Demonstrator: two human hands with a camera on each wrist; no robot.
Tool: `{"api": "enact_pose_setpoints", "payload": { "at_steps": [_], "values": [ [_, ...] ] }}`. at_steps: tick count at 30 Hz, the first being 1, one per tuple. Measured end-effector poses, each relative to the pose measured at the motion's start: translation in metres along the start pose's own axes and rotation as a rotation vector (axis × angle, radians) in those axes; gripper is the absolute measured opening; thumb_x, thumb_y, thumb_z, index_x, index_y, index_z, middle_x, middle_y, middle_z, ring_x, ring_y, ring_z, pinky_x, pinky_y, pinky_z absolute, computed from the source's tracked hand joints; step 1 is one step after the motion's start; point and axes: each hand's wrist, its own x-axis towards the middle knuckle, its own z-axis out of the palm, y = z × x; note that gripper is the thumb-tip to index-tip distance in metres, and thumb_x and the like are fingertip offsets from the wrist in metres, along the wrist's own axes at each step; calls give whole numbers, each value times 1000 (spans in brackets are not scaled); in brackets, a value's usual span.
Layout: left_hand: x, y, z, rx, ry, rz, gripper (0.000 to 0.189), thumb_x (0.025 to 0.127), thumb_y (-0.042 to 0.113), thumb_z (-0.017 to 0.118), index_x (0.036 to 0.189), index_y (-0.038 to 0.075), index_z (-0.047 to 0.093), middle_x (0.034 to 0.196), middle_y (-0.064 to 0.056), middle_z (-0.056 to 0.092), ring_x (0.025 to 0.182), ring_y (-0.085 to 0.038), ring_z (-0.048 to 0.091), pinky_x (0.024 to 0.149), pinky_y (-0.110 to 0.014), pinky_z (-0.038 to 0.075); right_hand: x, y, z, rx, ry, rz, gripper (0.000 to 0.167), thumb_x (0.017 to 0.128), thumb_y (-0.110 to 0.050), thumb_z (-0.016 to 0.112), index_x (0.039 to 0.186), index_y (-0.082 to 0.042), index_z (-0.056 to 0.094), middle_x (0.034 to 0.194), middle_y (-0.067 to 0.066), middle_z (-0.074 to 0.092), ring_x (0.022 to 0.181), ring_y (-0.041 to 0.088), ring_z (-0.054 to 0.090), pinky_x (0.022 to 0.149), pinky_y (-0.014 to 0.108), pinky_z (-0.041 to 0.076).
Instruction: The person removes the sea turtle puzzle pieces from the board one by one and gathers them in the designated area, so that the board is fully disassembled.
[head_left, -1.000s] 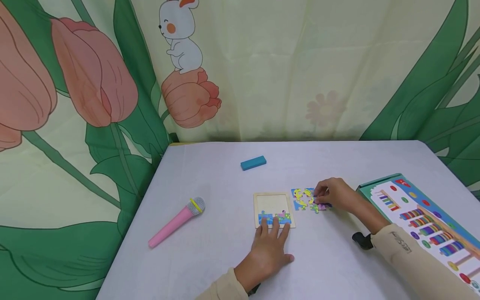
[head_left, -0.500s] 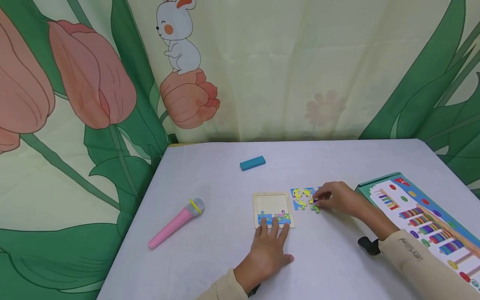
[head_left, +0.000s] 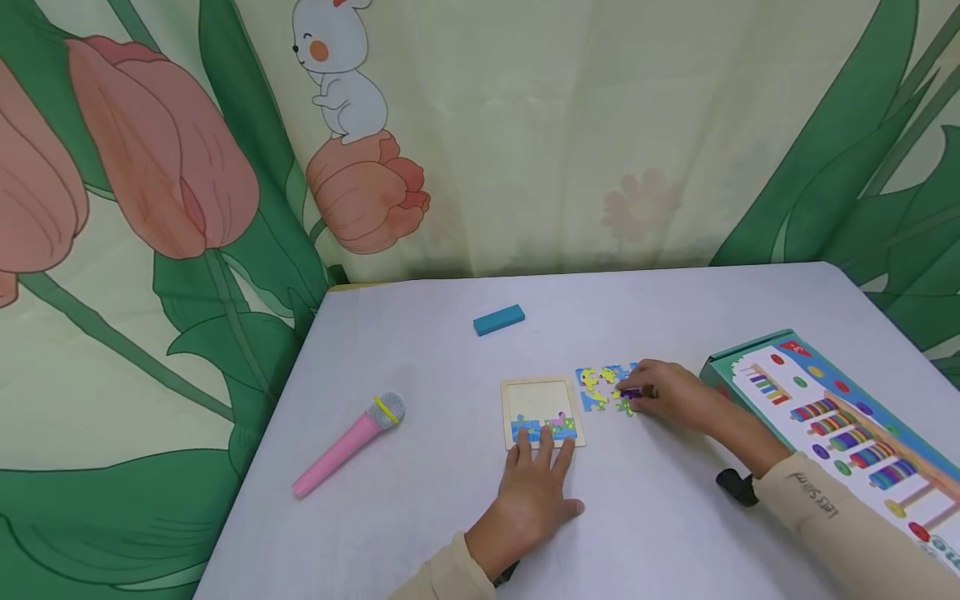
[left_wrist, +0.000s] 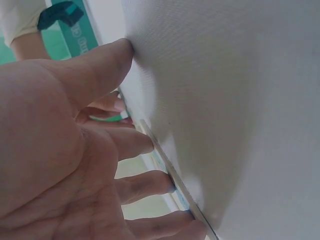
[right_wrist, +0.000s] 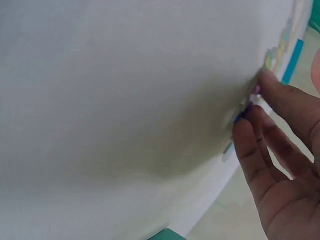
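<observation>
My left hand (head_left: 528, 500) rests with its fingers spread and fairly straight on the near edge of a wooden puzzle tray (head_left: 538, 382). Blue and multicoloured puzzle pieces (head_left: 525, 429) fill the tray's near part; bare wood shows in its far part. Right of the tray lies a group of loose blue and yellow puzzle pieces (head_left: 592, 398), partly hidden by my right hand (head_left: 675, 398). That hand pinches a dark purple puzzle piece (head_left: 636, 392) between thumb and fingers, and the piece looks tilted. In the right wrist view the fingertips (right_wrist: 243, 131) cover much of it.
A pink toy microphone (head_left: 348, 446) lies to the left on the white table (head_left: 420, 525). Farther back is a blue block (head_left: 498, 320). A large teal box with printed pictures (head_left: 847, 442) lies on the right, beneath or beside my right forearm.
My right hand has shifted slightly over the loose pieces, and the purple piece now shows tilted between its fingers. The left hand stays on the tray. The head view has shifted a little.
</observation>
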Motion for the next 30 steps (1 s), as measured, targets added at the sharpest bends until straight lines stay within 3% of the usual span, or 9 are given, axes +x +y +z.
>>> {"api": "enact_pose_setpoints", "payload": {
  "at_steps": [7,13,20,30],
  "values": [
    [0,0,0,-12,5,-3,83,91,66,64,161,32,34,164,-3,32,148,-36,33,116,-41,35,-1,1,-6,58,-33,36,26,86,-1,82,111,1,76,96,2,64,83,17,56,73,30,54],
    [1,0,0,-14,0,-2,84,91,66,64,161,32,33,165,-3,31,149,-37,32,116,-42,34,-1,5,-4,40,-55,13,25,87,-5,82,112,-4,78,103,5,66,88,17,60,78,32,58],
    [1,0,0,-36,3,3,83,92,64,65,161,30,34,164,-4,32,149,-38,32,116,-43,34,2,8,-7,-85,-91,-8,27,87,-16,84,113,-9,78,108,4,69,94,20,62,84,40,58],
    [-1,-1,1,-36,4,6,83,92,65,63,162,30,32,165,-4,30,149,-38,31,117,-42,33,9,7,-14,-239,-114,-131,24,86,-22,85,107,-12,81,104,2,72,97,24,68,88,48,56]
  ]
}}
